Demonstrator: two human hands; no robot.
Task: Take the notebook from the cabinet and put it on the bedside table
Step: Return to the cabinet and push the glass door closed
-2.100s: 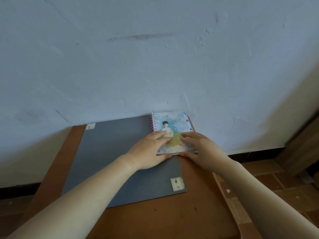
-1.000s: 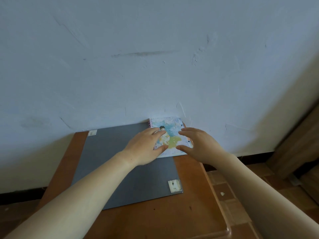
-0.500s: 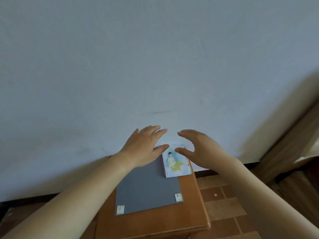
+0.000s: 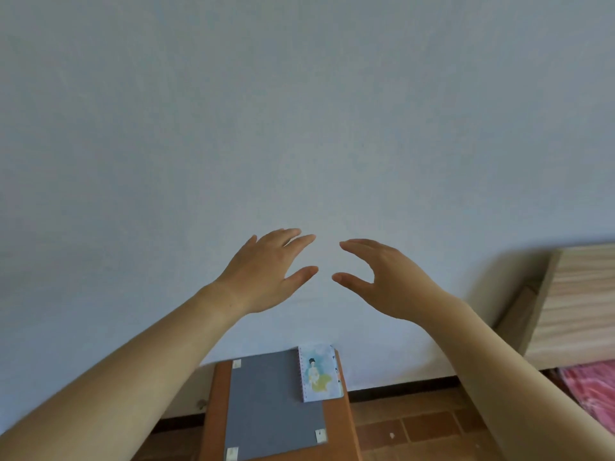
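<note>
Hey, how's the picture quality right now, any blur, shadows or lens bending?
Head view: soft daylight, no glare; the notebook cover is legible, the left hand and right hand fairly sharp; a shadow darkens the wall beside the wooden furniture; wide-angle lens stretches the forearms.

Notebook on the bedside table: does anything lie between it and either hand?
Nothing visible does. The notebook lies flat at the table's back right corner, partly on a grey mat. The left hand and right hand hover open and empty above it.
</note>
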